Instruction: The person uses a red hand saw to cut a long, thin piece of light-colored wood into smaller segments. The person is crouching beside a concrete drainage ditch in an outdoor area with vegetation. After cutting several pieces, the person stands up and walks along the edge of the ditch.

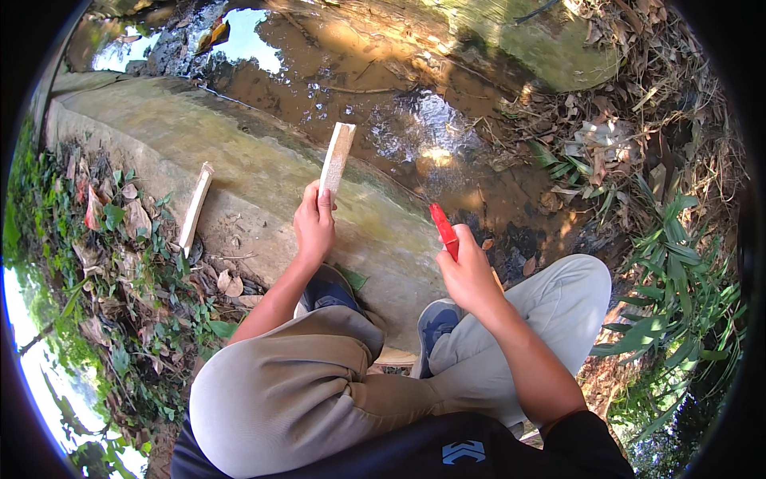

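My left hand [315,225] is closed round the lower end of a short flat strip of pale wood [338,156], which points up and away over the concrete ledge. In my right hand [469,271] is a slim red hand tool [444,230], its narrow end pointing up and to the left. What kind of tool it is, I cannot make out, and my fingers hide part of it. The wood and the tool are apart. A second pale wood strip [196,209] lies at the left, where the ledge meets the leaves.
A mossy concrete ledge [239,152] runs diagonally before me, with my shoes on it. Beyond it flows shallow brown water [319,96]. Dry leaves and green plants [144,319] cover the left bank; leaf litter and long-leaved plants [670,271] stand at the right.
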`<state>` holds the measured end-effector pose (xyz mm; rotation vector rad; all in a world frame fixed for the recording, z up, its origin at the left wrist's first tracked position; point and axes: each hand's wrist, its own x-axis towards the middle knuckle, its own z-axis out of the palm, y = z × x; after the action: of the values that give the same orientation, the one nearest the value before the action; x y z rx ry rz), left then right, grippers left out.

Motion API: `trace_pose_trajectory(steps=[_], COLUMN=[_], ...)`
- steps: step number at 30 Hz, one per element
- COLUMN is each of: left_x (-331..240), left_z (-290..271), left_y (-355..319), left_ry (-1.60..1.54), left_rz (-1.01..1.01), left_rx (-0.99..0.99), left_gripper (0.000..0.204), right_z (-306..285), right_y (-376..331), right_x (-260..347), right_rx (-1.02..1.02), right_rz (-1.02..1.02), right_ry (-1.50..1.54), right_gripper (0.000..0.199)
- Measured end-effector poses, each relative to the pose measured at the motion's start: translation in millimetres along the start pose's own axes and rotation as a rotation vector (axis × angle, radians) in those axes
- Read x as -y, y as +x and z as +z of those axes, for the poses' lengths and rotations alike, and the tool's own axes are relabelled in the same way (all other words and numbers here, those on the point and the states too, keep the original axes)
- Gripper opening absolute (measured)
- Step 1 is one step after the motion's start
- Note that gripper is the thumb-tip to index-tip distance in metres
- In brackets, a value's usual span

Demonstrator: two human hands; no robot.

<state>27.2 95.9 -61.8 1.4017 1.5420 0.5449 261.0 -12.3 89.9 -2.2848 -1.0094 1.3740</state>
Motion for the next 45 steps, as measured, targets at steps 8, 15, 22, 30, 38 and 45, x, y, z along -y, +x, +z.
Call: trace_pose_trajectory(steps=[8, 15, 22, 30, 38, 45], left_x=[-2, -4, -2, -1, 7, 6], left_z=[0, -1, -1, -5, -44, -43], left_y=[-1, -1, -1, -3, -16, -25], left_ry=[0.046, 0.046, 0.011, -0.122, 0.095, 0.148], left_rz=[0.000, -0.016, -0.005, -0.049, -0.048, 0.027], left_rx=[-0.017, -0.002, -0.009, 0.064, 0.242, 0.039], left_gripper=[0.027, 0.028, 0.028, 0.030, 0.029, 0.027], right_z=[0, 1, 1, 3, -3, 3], right_y=[7, 6, 1, -8, -18, -22], right_x=[-18, -18, -7, -8, -1, 2], right_rx=[-0.099, -0.028, 0.098, 0.156, 0.127, 0.118], right_rz=[-0.173, -0.148, -0.096, -0.160, -0.194, -0.247], right_ry=[-0.118, -0.147, -0.170, -0.225, -0.199, -0.219], right_gripper=[0.035, 0.034, 0.030, 0.026, 0.027, 0.023])
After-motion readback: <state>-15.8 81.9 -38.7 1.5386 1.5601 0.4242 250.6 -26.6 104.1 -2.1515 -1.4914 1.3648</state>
